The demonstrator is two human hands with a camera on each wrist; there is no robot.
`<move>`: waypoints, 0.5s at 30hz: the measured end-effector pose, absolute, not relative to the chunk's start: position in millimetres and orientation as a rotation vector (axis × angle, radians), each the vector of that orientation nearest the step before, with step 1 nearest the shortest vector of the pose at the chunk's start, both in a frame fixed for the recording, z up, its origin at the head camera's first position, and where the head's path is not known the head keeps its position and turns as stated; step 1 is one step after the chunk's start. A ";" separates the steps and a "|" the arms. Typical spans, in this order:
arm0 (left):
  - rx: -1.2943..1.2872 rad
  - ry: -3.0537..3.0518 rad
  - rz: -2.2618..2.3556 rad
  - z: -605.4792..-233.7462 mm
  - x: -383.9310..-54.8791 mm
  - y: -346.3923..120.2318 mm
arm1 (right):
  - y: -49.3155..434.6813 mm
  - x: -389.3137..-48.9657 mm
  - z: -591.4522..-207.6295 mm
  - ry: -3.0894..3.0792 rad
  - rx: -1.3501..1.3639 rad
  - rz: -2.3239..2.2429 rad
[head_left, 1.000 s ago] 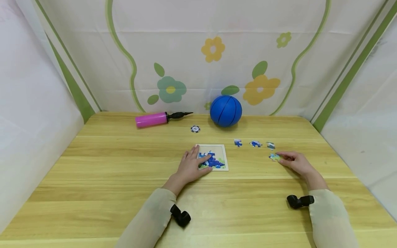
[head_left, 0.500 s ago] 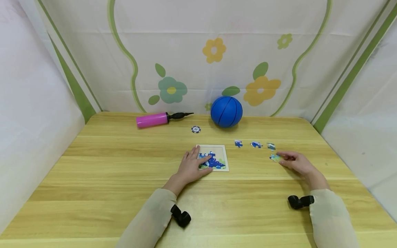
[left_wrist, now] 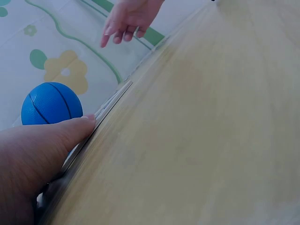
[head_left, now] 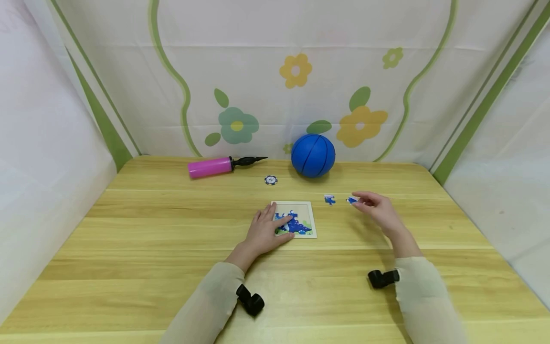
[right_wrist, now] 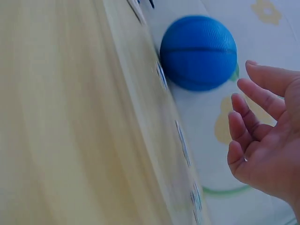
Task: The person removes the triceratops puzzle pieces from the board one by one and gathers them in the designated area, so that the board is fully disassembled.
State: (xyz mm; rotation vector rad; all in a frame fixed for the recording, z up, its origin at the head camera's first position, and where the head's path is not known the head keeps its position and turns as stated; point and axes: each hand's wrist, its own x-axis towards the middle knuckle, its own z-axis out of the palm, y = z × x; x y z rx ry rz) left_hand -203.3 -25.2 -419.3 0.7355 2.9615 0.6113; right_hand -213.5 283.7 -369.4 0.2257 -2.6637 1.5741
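My left hand (head_left: 265, 230) lies with spread, straight fingers on a square puzzle tray (head_left: 312, 220). In it several joined puzzle pieces (head_left: 301, 225) make part of a blue figure on green; the hand covers the tray's left side. My right hand (head_left: 380, 212) hovers over the table with loosely bent fingers, and the right wrist view shows nothing between them. Behind its fingertips in the head view is a loose blue puzzle piece (head_left: 351, 200), partly hidden. Another loose piece (head_left: 329, 199) lies left of that one. More loose pieces (right_wrist: 196, 201) appear edge-on in the right wrist view.
A blue ball (head_left: 313, 155) stands at the table's back edge. Left of it lie a round poker chip (head_left: 270, 180) and a pink hand pump (head_left: 210, 167) with a black nozzle. Flower-printed cloth (head_left: 258, 71) hangs behind the table.
My right hand has left the green-and-blue piece at the right and moved left and away from me, above the loose pieces. My left hand stays on the tray.
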 end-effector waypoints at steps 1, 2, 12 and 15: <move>0.737 2.959 0.614 -419.3 -203.3 -24.9 | 277.5 -215.1 -369.5 -2.647 0.229 1.605; 0.737 2.956 0.620 -419.2 -203.3 -24.5 | 271.4 -216.6 -369.7 -2.638 0.233 1.626; 0.705 2.954 0.633 -419.6 -203.8 -26.5 | 201.2 -223.8 -380.6 -2.752 0.270 1.682; 0.699 2.953 0.625 -419.4 -203.8 -26.3 | 185.3 -222.5 -383.1 -2.782 0.277 1.716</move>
